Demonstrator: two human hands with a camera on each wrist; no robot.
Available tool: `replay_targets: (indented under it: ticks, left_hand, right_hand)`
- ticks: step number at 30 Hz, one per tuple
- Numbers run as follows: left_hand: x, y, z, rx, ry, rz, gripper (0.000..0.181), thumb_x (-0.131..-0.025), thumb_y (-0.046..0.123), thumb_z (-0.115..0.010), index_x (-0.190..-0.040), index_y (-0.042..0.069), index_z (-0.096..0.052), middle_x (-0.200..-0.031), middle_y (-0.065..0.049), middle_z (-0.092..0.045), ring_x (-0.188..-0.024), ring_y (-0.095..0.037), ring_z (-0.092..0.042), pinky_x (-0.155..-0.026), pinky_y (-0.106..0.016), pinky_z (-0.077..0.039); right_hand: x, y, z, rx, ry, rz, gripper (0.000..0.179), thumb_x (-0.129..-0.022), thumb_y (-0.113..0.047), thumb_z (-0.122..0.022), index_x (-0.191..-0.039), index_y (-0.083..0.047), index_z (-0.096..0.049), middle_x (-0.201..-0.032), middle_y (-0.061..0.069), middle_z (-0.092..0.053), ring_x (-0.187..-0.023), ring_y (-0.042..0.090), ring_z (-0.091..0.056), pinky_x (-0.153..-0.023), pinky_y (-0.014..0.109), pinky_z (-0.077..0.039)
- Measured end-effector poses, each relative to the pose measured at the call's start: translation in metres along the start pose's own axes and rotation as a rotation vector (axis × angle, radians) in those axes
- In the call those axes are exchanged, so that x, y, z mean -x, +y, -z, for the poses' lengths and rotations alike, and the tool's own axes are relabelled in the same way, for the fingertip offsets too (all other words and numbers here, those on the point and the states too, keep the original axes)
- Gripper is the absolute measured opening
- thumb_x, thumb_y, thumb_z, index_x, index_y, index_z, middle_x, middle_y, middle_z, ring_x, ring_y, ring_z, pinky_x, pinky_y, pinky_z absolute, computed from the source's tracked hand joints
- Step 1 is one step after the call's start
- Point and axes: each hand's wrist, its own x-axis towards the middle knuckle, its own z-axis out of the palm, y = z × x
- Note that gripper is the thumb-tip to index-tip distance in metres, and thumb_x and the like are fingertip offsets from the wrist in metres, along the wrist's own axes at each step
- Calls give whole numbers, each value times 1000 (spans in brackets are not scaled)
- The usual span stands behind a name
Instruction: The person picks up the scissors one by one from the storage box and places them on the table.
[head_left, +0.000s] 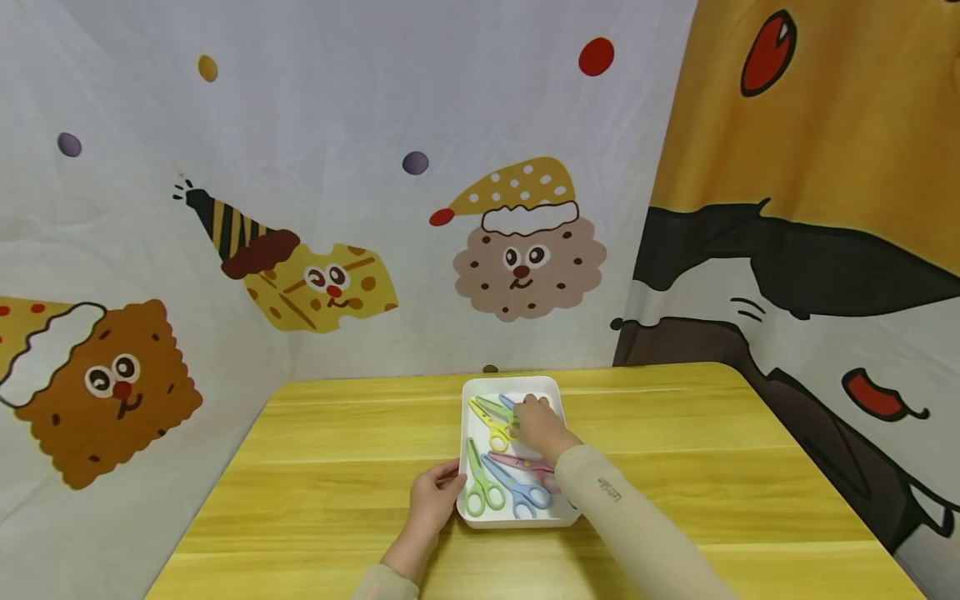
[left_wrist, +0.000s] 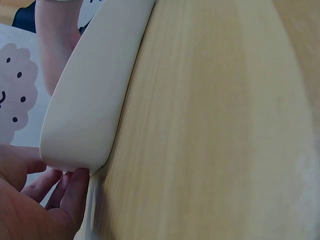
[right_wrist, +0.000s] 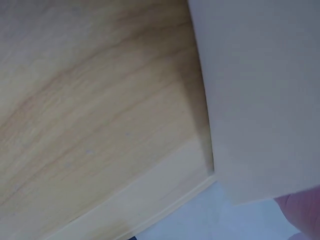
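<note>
A white tray point(head_left: 517, 524) holds several children's scissors. My left hand point(head_left: 433, 497) grips its near left side, thumb at the rim; in the left wrist view, the fingers point(left_wrist: 75, 195) press on the outer wall point(left_wrist: 90, 100). My right hand point(head_left: 542, 427) reaches into the far right part, fingers down among green scissors point(head_left: 491, 407) and blue scissors point(head_left: 507, 401); its fingertips are partly hidden. Yellow scissors point(head_left: 491, 421) lie just left of it. Nearer the front are another green pair point(head_left: 477, 468), another blue pair point(head_left: 514, 483) and pink scissors point(head_left: 517, 462), partly behind the right forearm.
The tray stands on a wood-grain table point(head_left: 337, 467), close to its far edge. Behind the table hangs a printed cloth point(head_left: 360, 100) with cartoon biscuits and cheese. The right wrist view is mostly tabletop point(right_wrist: 100, 115) and the tray's outer wall point(right_wrist: 265, 100).
</note>
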Motion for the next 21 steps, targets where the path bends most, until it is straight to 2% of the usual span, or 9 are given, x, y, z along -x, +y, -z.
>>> replay_targets:
  ticks: [5,11,16,21]
  left_hand:
    - [-1,-1,0,-1,-3,-3,29,-86,4,-65,-113,-7,-65,-101,-18,-68,-91,-24,-64,-74,-27,-55]
    - [0,0,1,-4,-13,5,30,-87,5,-65,-115,-7,-63,-103,-20,-67,-92,-23,-64,-75,-27,-56]
    - [1,1,2,-8,-15,0,31,-87,5,-65,-115,-8,-63,-107,-22,-66,-93,-24,-64,-76,-28,-56]
    - [0,0,2,4,-7,4,30,-86,4,-65,-114,-7,-64,-104,-20,-67,-91,-23,-64,-75,-26,-55]
  right_hand:
    - [0,2,1,4,50,14,34,-82,-25,-72,-105,-1,-65,-105,16,-56,-96,30,-49,-84,46,-48]
    - [2,7,2,15,86,52,42,-84,-27,-70,-116,-1,-63,-112,17,-57,-101,33,-50,-90,47,-47]
    - [7,8,7,20,115,92,41,-84,-27,-71,-115,-1,-63,-112,18,-58,-99,33,-51,-90,46,-46]
    - [12,9,15,45,126,97,42,-85,-28,-70,-116,-1,-62,-115,18,-58,-102,33,-51,-91,45,-47]
